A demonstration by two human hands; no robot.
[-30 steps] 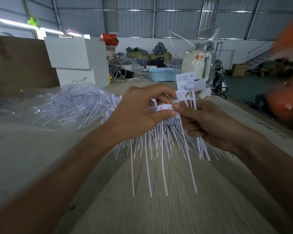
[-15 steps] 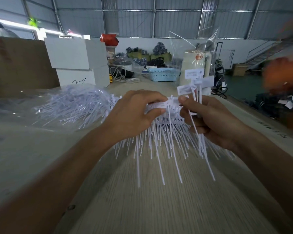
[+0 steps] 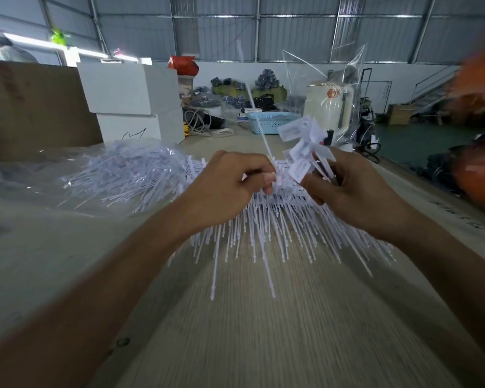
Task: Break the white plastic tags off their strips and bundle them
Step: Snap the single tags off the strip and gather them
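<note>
- The left hand (image 3: 230, 189) pinches the top of a strip of white plastic tags (image 3: 266, 233), thumb and forefinger closed on its upper edge, holding it above the bench (image 3: 263, 331).
- The right hand (image 3: 347, 191) has its fingers curled round a small bunch of freed tags (image 3: 305, 147), whose flat heads fan out above the knuckles (their tails run down behind the palm, out of sight).
- One thin tail (image 3: 249, 91) sticks up from between the two hands; whether it belongs to a tag being snapped off just now I cannot tell.
- Done so far, by my reading: only a handful broken loose, gathered in the right hand but not tied.
- Left to do: most of the strip in hand hangs with its tails intact, pointing down towards the bench.
- A large heap of more tags (image 3: 129, 175) lies on clear plastic sheeting at the left of the bench, apparently untouched, so the task looks to be at an early stage.
</note>
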